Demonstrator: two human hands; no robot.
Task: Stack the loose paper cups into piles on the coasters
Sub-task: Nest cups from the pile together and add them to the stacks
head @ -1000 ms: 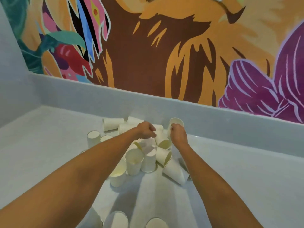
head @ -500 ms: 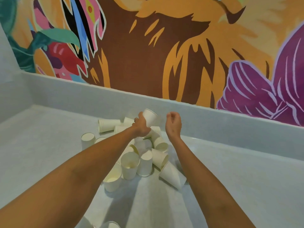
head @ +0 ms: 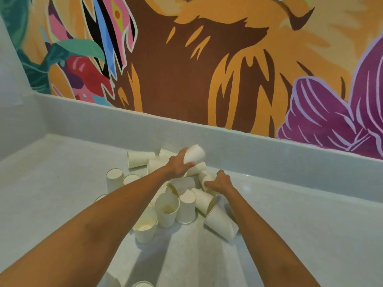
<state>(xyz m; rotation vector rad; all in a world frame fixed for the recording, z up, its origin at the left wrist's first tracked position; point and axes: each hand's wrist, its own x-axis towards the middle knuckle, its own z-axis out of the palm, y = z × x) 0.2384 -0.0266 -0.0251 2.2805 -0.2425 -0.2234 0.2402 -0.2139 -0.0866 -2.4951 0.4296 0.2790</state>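
Several loose white paper cups (head: 167,210) lie and stand in a heap on the pale grey counter (head: 310,235). My left hand (head: 179,165) holds one tilted cup (head: 194,155) lifted above the back of the heap. My right hand (head: 220,182) rests lower, its fingers closed around a cup lying on its side (head: 205,179) at the heap's right. Some cups stand upright, some upside down, others lie flat. No coaster shows in the view.
A low grey backsplash (head: 248,150) runs behind the heap, with a colourful mural (head: 207,69) above it. A grey side wall (head: 12,121) closes the left. More cup rims (head: 143,284) peek in at the bottom edge under my left arm.
My left hand lifted a cup out of the heap and holds it raised. My right hand rose empty, then dropped back down onto a cup lying at the heap's right.
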